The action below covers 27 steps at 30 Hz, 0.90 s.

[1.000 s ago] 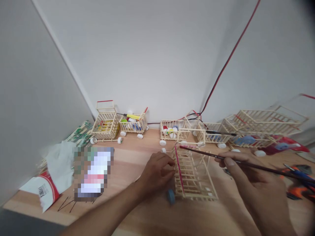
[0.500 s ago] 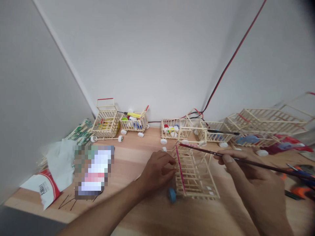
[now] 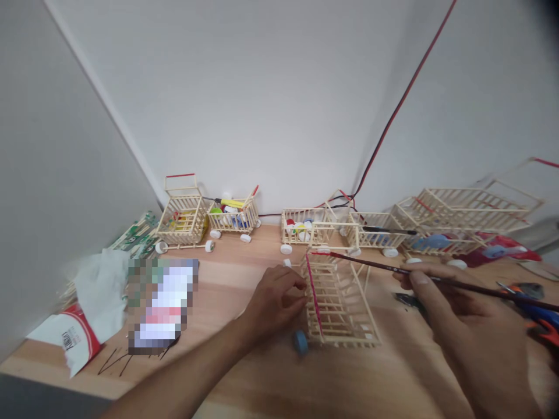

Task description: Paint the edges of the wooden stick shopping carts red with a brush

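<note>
Both your hands are closed on something. On your left hand (image 3: 273, 305), the fingertips (image 3: 299, 285) pinch the left rail of the stick cart (image 3: 338, 302), a frame of pale wooden sticks resting on the wooden tabletop (image 3: 236, 372), with a red strip (image 3: 315, 294) along that rail. Your right hand (image 3: 474, 311) sits to the right of the cart, with thumb and fingers closed around a thin paintbrush (image 3: 384, 266) with a dark red handle. The brush stretches left to the cart's far corner, though you can't tell whether its tip touches the wood.

A blue bottle-cap wheel (image 3: 300, 342) sits at the cart's near left corner, and a small white cap (image 3: 287, 262) lies just beyond the far left corner. Farther off, behind the cart, more stick carts (image 3: 233, 218) line the wall, several holding bottle caps, and a black-handled brush (image 3: 388, 231) lies across one of them. Left of the cart are a pixelated item (image 3: 161, 305), a crumpled tissue (image 3: 102, 288) and a red-and-white packet (image 3: 65, 340). To its right, past your right hand, lies an orange-and-blue tool (image 3: 541, 317), too cut off to identify.
</note>
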Each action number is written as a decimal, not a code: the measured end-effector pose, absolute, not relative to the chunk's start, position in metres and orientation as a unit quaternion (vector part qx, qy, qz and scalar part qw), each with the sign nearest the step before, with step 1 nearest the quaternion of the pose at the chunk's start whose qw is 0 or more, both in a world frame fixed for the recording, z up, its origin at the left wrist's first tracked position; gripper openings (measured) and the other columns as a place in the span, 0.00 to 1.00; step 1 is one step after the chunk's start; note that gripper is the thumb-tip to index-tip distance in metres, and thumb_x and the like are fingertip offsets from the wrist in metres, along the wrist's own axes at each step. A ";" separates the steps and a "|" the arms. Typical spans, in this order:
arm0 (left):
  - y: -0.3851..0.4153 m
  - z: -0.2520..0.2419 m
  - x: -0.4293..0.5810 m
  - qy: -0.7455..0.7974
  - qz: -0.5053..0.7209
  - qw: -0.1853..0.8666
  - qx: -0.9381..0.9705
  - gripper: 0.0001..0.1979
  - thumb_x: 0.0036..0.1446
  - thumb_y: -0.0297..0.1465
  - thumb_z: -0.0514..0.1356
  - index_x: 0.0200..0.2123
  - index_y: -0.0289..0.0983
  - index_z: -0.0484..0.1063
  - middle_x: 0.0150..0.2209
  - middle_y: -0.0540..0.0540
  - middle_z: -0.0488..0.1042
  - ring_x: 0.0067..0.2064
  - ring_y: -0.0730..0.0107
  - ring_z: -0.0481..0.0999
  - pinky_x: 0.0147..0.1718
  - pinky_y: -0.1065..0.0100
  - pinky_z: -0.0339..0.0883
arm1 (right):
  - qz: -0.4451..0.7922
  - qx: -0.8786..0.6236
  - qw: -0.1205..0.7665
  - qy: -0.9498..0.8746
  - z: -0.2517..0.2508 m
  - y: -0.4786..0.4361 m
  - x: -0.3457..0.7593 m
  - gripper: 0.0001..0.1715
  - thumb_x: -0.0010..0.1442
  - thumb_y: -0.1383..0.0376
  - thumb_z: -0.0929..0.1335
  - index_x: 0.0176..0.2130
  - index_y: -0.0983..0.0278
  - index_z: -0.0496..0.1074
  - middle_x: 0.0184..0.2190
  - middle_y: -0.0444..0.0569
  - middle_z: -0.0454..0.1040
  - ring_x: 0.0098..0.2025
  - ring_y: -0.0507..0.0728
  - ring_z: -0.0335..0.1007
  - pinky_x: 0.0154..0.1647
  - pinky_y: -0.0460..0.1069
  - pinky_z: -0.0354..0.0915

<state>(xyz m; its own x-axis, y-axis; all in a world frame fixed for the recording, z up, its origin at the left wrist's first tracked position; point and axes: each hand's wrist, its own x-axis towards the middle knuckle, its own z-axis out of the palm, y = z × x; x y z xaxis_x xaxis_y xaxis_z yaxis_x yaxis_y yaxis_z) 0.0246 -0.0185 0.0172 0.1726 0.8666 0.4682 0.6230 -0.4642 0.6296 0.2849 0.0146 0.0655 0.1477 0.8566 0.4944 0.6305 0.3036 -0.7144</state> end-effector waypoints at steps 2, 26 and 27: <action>-0.019 0.017 0.025 0.494 0.413 0.149 0.751 0.03 0.54 0.28 0.63 0.34 0.38 0.72 0.37 0.45 0.78 0.41 0.61 0.74 0.42 0.61 0.64 | 0.122 -0.579 0.495 -0.636 0.067 0.013 0.286 0.20 0.53 0.47 0.68 0.37 0.57 0.76 0.30 0.43 0.79 0.32 0.57 0.75 0.36 0.51 0.70; -0.018 0.015 0.024 0.494 0.421 0.149 0.746 0.02 0.56 0.30 0.61 0.33 0.38 0.71 0.36 0.45 0.77 0.41 0.60 0.73 0.42 0.61 0.65 | 0.086 -0.588 0.528 -0.607 0.073 -0.001 0.289 0.15 0.52 0.49 0.69 0.33 0.55 0.76 0.30 0.43 0.78 0.32 0.57 0.75 0.38 0.52 0.73; -0.018 0.015 0.024 0.494 0.421 0.146 0.747 0.02 0.56 0.30 0.61 0.34 0.38 0.71 0.36 0.45 0.77 0.41 0.61 0.73 0.42 0.61 0.65 | 0.084 -0.581 0.535 -0.607 0.073 -0.003 0.288 0.14 0.53 0.49 0.69 0.34 0.55 0.76 0.31 0.43 0.78 0.33 0.56 0.75 0.39 0.51 0.72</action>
